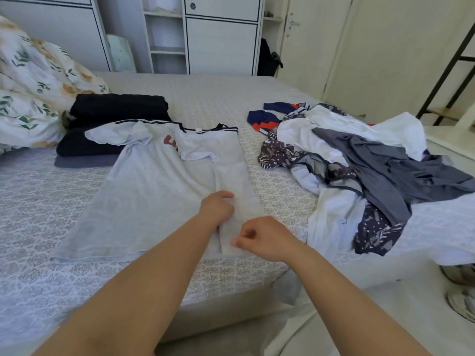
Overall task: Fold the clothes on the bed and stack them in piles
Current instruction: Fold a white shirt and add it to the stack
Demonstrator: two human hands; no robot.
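A pale shirt [154, 191] lies flat on the bed [38, 214], its right side folded over. The left hand [217, 208] rests on that fold, fingers [226, 195] loosely curled, grasping nothing. The right hand [264, 238] pinches the fold's near hem.

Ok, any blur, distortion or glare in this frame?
Head view: wide-angle bending at the edges, the wardrobe leans; right hand fingertips slightly motion-blurred; light soft and even, no glare; grey T-shirt reasonably sharp.
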